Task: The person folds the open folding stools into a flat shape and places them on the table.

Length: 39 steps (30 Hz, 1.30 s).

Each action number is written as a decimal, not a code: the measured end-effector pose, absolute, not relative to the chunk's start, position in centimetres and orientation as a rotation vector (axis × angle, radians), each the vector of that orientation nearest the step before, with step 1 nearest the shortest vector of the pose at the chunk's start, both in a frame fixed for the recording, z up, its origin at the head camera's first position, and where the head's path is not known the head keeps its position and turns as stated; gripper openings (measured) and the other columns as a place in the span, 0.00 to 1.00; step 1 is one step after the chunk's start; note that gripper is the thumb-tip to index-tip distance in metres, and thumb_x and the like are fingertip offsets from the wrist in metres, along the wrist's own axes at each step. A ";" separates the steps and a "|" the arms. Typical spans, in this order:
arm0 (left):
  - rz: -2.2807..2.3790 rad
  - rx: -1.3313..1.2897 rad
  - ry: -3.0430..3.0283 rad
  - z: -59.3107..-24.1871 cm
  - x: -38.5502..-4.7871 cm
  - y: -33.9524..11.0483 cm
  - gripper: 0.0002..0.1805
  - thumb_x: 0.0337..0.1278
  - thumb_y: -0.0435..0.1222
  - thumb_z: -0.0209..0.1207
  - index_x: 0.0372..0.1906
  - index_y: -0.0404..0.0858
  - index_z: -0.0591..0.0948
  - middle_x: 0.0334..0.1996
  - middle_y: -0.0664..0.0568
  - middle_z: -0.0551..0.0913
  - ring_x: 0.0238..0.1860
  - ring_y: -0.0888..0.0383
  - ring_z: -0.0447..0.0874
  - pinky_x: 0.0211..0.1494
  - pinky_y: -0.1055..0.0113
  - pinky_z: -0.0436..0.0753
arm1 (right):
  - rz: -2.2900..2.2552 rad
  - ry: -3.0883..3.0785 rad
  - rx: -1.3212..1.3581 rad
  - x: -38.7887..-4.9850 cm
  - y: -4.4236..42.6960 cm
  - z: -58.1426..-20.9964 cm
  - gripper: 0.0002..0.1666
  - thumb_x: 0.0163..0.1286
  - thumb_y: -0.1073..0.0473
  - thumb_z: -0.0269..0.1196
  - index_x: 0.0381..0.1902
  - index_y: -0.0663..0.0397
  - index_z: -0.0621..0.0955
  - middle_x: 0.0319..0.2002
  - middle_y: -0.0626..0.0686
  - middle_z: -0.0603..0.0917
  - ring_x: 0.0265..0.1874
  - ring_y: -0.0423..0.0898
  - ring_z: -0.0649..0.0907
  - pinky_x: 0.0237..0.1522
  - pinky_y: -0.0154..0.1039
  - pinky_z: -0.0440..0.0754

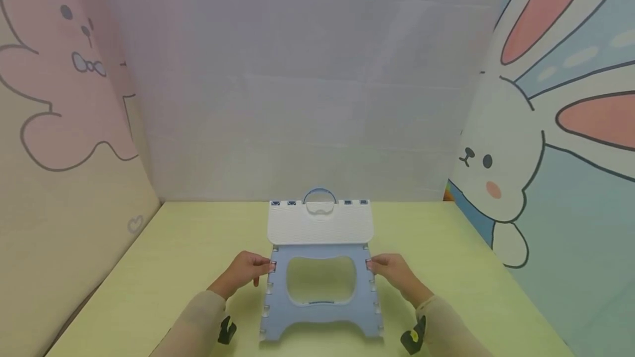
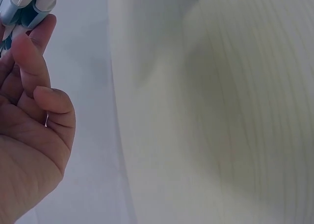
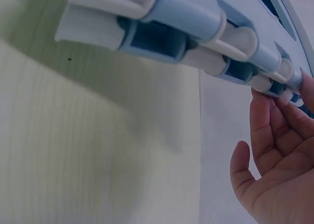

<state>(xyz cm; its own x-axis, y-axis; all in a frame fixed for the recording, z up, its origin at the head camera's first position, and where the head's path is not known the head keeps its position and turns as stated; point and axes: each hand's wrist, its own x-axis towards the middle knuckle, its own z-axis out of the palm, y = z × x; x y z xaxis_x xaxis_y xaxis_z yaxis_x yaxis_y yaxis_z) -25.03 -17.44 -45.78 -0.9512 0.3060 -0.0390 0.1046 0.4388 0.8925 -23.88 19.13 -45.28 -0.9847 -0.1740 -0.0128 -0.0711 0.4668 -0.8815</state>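
A blue and white folding step stool (image 1: 322, 313) is held in the middle of the head view, its blue leg panel with a large oval opening facing me. Above that panel, the white textured top (image 1: 319, 230) tilts up, with a blue carry handle (image 1: 319, 189) at its far edge. My left hand (image 1: 245, 269) pinches the panel's left edge, near its upper end. On the opposite edge, at about the same height, my right hand (image 1: 397, 272) grips the stool between thumb and fingers. Hinge knuckles (image 3: 206, 57) along the side show in the right wrist view.
Under the stool lies a pale yellow wood-grain table (image 1: 208, 230). A plain whitish backdrop (image 1: 297, 98) rises behind it. Cartoon-printed sheets stand at both sides, with a rabbit (image 1: 501, 180) on the right one. Dark straps (image 1: 414, 335) sit at both wrists.
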 end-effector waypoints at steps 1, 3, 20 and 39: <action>1.527 0.359 2.490 -45.8 -25.0 -17.5 0.16 0.60 0.38 0.62 0.41 0.27 0.85 0.24 0.53 0.82 0.16 0.62 0.71 0.23 0.69 0.64 | -1.553 2.602 -0.230 -23.9 19.1 -45.3 0.16 0.67 0.62 0.60 0.44 0.73 0.81 0.38 0.61 0.86 0.39 0.51 0.83 0.54 0.64 0.70; 1.522 0.361 2.490 -45.8 -25.0 -17.5 0.16 0.60 0.38 0.62 0.41 0.27 0.85 0.24 0.52 0.81 0.16 0.62 0.70 0.24 0.69 0.64 | -1.545 2.599 -0.257 -23.9 19.2 -45.4 0.16 0.68 0.62 0.60 0.44 0.74 0.81 0.37 0.61 0.86 0.38 0.50 0.83 0.53 0.63 0.71; 1.476 0.371 2.492 -46.7 -25.1 -17.3 0.17 0.60 0.40 0.62 0.39 0.27 0.85 0.24 0.51 0.81 0.18 0.61 0.70 0.25 0.68 0.66 | -1.479 2.629 -0.254 -23.7 19.1 -46.5 0.16 0.67 0.62 0.59 0.41 0.74 0.81 0.34 0.61 0.85 0.34 0.50 0.83 0.50 0.61 0.75; 1.423 0.418 2.503 -48.5 -24.9 -17.2 0.14 0.61 0.37 0.61 0.33 0.27 0.86 0.25 0.51 0.83 0.17 0.63 0.69 0.22 0.70 0.67 | -1.351 2.602 -0.280 -24.3 19.4 -47.7 0.16 0.67 0.60 0.59 0.33 0.72 0.83 0.27 0.56 0.84 0.30 0.44 0.80 0.41 0.48 0.78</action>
